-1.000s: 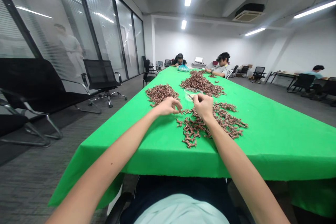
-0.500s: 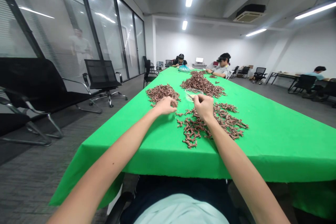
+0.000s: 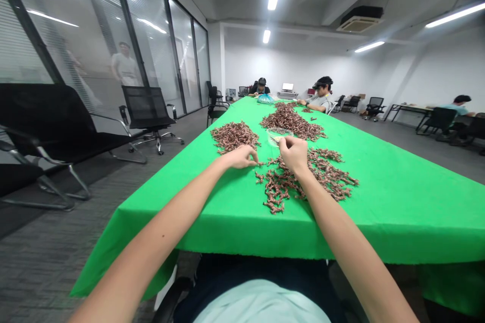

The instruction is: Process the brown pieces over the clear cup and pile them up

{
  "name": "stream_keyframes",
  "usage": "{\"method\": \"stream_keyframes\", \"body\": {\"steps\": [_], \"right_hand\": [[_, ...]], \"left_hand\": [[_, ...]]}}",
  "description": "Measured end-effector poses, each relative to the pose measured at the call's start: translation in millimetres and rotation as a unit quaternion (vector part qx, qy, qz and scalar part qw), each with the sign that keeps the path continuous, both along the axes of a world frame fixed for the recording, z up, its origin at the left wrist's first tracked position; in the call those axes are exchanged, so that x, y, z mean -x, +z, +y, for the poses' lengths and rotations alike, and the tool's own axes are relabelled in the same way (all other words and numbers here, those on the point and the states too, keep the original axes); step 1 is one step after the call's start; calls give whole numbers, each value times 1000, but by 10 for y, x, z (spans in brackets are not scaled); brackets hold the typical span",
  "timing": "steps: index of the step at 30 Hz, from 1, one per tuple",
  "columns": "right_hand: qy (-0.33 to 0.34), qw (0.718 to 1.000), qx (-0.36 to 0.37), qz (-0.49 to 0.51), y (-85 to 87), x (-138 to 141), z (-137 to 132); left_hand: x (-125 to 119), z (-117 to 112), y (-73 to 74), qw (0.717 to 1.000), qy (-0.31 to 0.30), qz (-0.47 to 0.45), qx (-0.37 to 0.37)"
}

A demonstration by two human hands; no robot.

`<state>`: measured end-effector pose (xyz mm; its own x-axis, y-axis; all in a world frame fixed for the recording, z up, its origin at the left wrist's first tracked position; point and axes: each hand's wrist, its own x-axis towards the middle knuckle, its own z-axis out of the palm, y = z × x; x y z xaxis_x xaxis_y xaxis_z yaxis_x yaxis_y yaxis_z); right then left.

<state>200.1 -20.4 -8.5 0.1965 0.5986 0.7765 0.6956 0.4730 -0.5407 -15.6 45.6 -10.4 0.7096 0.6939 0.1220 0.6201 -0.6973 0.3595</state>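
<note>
Heaps of small brown knobbly pieces [image 3: 299,181] lying across green tabletop [image 3: 397,212], only a little in clear bowl [image 3: 279,136] at 11 o'clock from right grip [image 3: 294,155]; that grip and left grip [image 3: 240,157] pinched together, any held piece too small to tell.

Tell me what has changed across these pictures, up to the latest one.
The left hand lifted, then came back down, its fingers at the tip of the brown pieces. A standing figure in the glass wall moved rightward. The right hand stayed beside the clear bowl; the piles look unchanged.
</note>
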Motion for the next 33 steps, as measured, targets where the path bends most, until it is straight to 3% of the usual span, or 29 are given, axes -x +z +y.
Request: {"method": "stream_keyframes", "body": {"steps": [7,15,24,33], "right_hand": [[-9,1000,20,-15,-20,-15,17],[-8,997,63,-42,-32,-22,48],[-4,993,93,-67,-55,5,57],[-33,991,91,-93,-44,17,39]], "left_hand": [[-45,69,-25,984,-49,-155,77],[-90,53,8,921,-58,-356,147],[-159,-148,124,857,-45,-463,222],[-168,-163,133,851,-51,-470,230]]}}
